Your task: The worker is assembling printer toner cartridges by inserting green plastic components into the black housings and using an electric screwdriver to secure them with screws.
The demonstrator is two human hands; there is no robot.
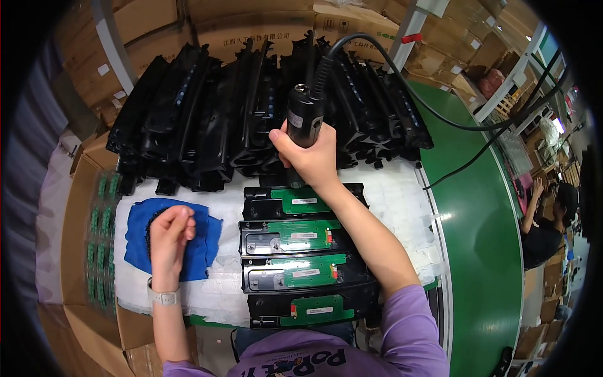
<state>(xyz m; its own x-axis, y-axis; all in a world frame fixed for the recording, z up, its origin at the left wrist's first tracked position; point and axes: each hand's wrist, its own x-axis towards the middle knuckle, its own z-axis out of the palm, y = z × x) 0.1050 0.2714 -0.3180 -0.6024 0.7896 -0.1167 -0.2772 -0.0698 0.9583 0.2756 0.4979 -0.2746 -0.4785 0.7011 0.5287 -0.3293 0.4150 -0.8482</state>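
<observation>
Right hand (311, 156) grips corded driver (304, 116) near 4 green boards (304, 237).

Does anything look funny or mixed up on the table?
Maybe one thing: on the green board nearest the person, the small reddish part is at the left end. The two middle boards have theirs at the right. It might be meant that way.
</observation>
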